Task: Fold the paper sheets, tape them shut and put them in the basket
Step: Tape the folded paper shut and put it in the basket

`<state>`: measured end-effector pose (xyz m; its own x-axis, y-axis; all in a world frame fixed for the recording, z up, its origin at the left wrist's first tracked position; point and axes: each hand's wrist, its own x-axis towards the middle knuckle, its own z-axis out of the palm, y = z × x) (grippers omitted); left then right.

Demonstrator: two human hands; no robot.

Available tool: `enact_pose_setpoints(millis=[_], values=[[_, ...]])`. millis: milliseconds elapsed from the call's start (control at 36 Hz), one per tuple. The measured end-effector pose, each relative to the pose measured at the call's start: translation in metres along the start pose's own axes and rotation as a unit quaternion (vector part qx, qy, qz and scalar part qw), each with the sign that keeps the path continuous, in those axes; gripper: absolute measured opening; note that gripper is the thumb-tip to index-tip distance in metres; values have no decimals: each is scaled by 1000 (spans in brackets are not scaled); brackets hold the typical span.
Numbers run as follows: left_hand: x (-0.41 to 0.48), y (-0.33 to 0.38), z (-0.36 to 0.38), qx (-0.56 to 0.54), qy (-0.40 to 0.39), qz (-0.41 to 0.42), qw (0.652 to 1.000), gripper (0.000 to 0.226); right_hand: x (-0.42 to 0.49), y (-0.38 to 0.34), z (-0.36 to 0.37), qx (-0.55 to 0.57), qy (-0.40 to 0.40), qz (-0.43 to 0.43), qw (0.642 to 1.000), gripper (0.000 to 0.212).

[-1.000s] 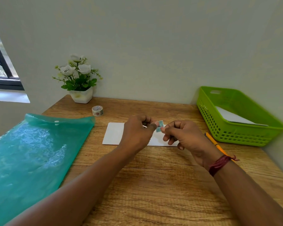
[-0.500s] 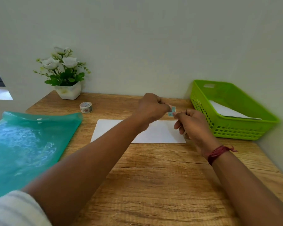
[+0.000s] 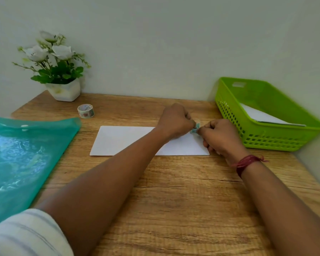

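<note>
At the left edge of the frame a teal plastic folder [image 3: 26, 154] is lying flat on the wooden worktop [image 3: 174, 200], and a pale striped sleeve [image 3: 26, 233] is showing in the lower left corner. In the upper left a white pot of white flowers [image 3: 57, 71] is standing against the wall, with a roll of patterned tape [image 3: 85, 111] sitting on the worktop just to its right.

In the middle of the frame a folded white paper sheet [image 3: 122, 141] is lying flat, its long side running left to right. The left forearm is crossing over it from the lower left. The left hand [image 3: 175, 122] is hovering over the right part of the sheet with its fingers curled in, pinching one end of a small piece of tape [image 3: 195, 128]. The right hand [image 3: 220, 137], just beside it over the sheet's right end, is pinching the other end of the same piece, its remaining fingers curled under. Whether the tape is touching the paper cannot be told. A red thread band [image 3: 246, 162] is circling the right wrist.

At the right of the frame a green basket [image 3: 266, 141] is sitting by the wall, near the sheet's right end, and it is holding another folded white sheet [image 3: 257, 115].
</note>
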<state>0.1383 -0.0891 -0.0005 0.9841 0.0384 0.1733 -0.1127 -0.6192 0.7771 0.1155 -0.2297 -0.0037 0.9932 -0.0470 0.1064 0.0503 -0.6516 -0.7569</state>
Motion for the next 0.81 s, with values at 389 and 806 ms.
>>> enact_pose_setpoints(millis=[389,806], values=[[-2,-7,2,67,14,50,996,22,1,2,2,-5,6,14,1000,24],[3,-14,9,80,38,58,994,15,1,6,6,-13,46,-4,999,20]])
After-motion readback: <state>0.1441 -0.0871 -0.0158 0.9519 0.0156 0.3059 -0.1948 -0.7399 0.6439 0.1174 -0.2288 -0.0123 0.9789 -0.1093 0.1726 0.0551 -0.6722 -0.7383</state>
